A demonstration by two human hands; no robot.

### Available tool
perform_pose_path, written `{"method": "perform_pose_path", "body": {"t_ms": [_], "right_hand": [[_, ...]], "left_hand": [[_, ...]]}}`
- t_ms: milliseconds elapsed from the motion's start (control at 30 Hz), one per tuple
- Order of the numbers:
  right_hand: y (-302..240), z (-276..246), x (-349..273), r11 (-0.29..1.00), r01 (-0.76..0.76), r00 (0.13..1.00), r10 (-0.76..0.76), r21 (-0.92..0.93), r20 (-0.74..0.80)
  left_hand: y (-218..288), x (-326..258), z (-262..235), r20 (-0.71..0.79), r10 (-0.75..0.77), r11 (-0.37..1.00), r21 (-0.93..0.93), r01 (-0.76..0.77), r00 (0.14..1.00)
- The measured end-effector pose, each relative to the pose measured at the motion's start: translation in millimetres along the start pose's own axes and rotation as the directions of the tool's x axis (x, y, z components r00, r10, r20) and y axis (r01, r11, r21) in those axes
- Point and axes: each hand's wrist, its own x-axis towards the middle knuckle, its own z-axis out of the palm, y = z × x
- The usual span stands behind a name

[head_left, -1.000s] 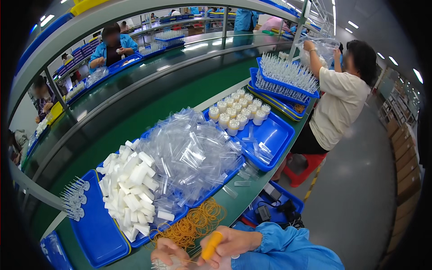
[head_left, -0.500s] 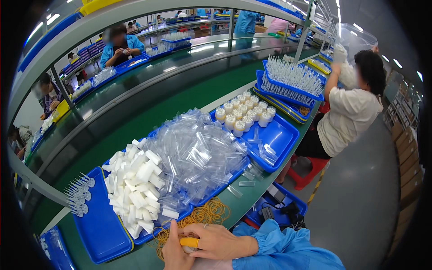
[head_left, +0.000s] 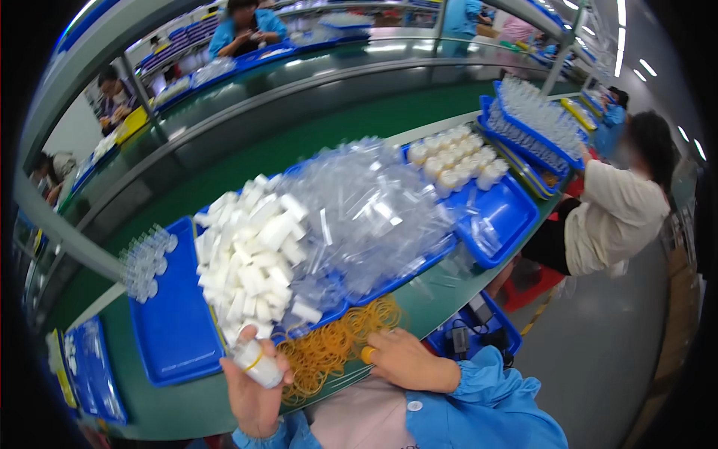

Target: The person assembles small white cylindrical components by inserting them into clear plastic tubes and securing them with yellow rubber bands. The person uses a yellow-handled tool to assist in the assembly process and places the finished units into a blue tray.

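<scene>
In my left hand (head_left: 253,400) is a small white roll (head_left: 262,368), tilted, with a yellow rubber band around it and clear plastic at its upper end. My fingers and thumb wrap its sides. To the right, my right hand (head_left: 410,361) is curled at the edge of a pile of tan rubber bands (head_left: 321,358); a yellow-orange finger cot (head_left: 367,355) covers one finger. What its fingertips hold, if anything, cannot be made out. Beyond my hands lie a heap of white pieces (head_left: 250,262) and a heap of clear plastic strips (head_left: 366,217).
A blue tray (head_left: 176,322) with clear stemmed parts (head_left: 146,262) stands left. At right, another blue tray (head_left: 512,217) holds banded white rolls (head_left: 456,157). Stacked trays (head_left: 535,127) stand beyond, beside a seated person (head_left: 617,202). A blue bin (head_left: 508,329) with black adapters sits below the table edge.
My hands, together around the roll before, are now apart. The left has moved left with the banded roll; the right has gone to the rubber bands. The view has shifted. The seated person's arms have lowered.
</scene>
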Motion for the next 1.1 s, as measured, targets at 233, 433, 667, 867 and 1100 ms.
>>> {"method": "perform_pose_path", "body": {"t_ms": [233, 433, 667, 867, 1100], "right_hand": [[-2, -6, 0, 0.999, 0.048, 0.997, -0.049, 0.009, 0.068], [-7, -36, 3, 0.925, -0.091, 0.996, 0.079, 0.369, 0.048], [-11, -36, 3, 0.806, -0.142, 0.961, 0.252, 0.575, -0.117], [-17, -39, 11, 0.820, -0.072, 0.974, 0.182, 0.568, -0.138], [-28, -49, 11, 0.342, 0.020, 0.897, 0.409, 0.939, -0.168]], "left_hand": [[4, -3, -6, 0.123, 0.003, 1.000, -0.018, -0.001, 0.992], [12, -3, -13, 0.045, -0.133, 0.975, -0.173, 0.139, 0.990], [5, 1, -30, 0.200, -0.249, 0.936, -0.200, 0.289, 0.948], [2, 4, -32, 0.170, -0.271, 0.943, -0.150, 0.296, 0.948], [-12, 4, -31, 0.299, -0.186, 0.981, -0.003, 0.195, 0.936]]}}
